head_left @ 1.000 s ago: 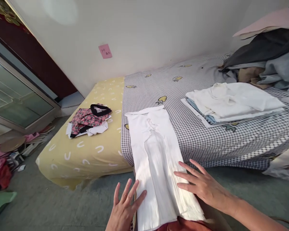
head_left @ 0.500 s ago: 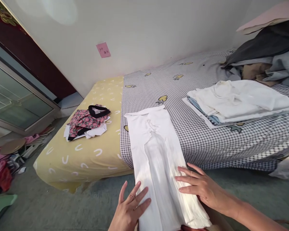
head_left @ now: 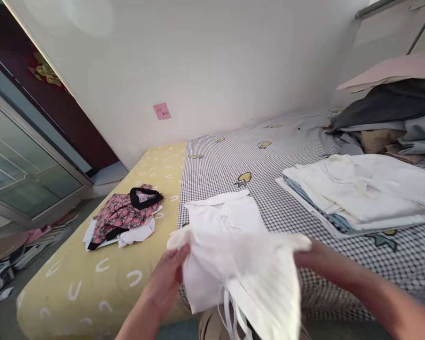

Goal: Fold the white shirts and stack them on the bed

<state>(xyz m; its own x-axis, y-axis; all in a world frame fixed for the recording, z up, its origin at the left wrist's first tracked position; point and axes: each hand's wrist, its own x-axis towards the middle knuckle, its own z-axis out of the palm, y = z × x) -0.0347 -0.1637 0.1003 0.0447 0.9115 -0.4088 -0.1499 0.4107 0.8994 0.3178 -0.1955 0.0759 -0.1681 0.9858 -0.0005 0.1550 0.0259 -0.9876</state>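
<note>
A white garment [head_left: 223, 259] lies partly on the bed's front edge, its near part lifted and folded over toward the far side. Thin white ties dangle from it over my lap. My left hand [head_left: 175, 264] is closed on the garment's left corner, thumb on top. At the opposite corner, my right hand [head_left: 304, 255] grips the raised edge; its fingers are mostly hidden behind the cloth and blurred.
On the yellow bedding [head_left: 127, 274] at left rests a pink floral garment [head_left: 123, 212] with black trim, over white cloth. A stack of folded white clothes [head_left: 368, 189] sits on the checked bedding [head_left: 226, 165]. Dark clothes [head_left: 386, 104] are heaped at far right.
Both hands were spread flat on the long, laid-out garment. Now they grip its near part and have raised it up and away from me, folding it over. The view has tilted up.
</note>
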